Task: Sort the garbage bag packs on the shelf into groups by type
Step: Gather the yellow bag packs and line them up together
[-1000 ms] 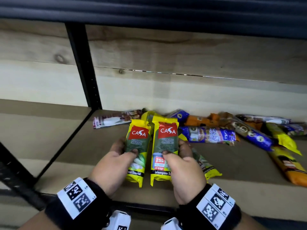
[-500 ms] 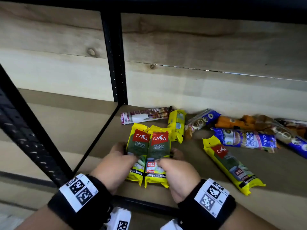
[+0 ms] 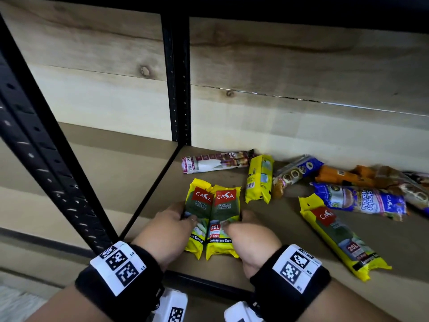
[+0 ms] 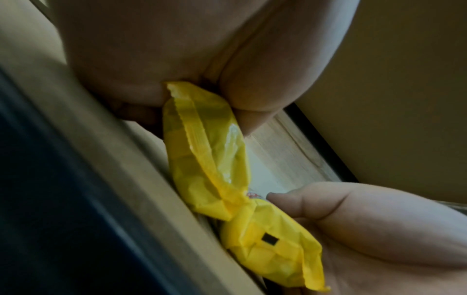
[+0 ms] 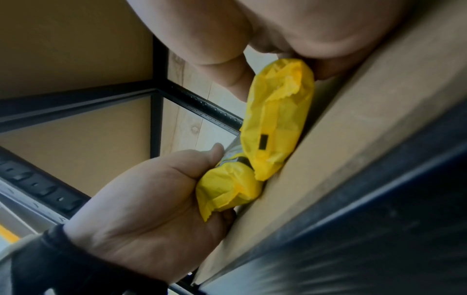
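Note:
Two yellow CASA garbage bag packs are side by side near the shelf's left front corner. My left hand [image 3: 183, 214] grips the left pack [image 3: 197, 203]. The right hand [image 3: 239, 221] grips the right pack [image 3: 224, 205]; each thumb lies on the front of its pack. The left wrist view shows the left pack [image 4: 207, 147] pinched in my fingers, its twin [image 4: 272, 239] below. In the right wrist view the right pack [image 5: 275, 119] is against the shelf board [image 5: 353, 129]. A third yellow CASA pack [image 3: 341, 235] lies loose to the right.
Along the back wall lie a maroon-and-white pack [image 3: 216, 160], a yellow pack [image 3: 258, 180] back side up, blue packs [image 3: 362, 201] and orange packs [image 3: 341, 176] in a mixed heap. A black upright post [image 3: 176, 89] stands at the shelf's back left corner.
Both hands have carried the two yellow packs leftward toward the shelf's left front corner. The third yellow pack that lay beneath them now lies uncovered on the right.

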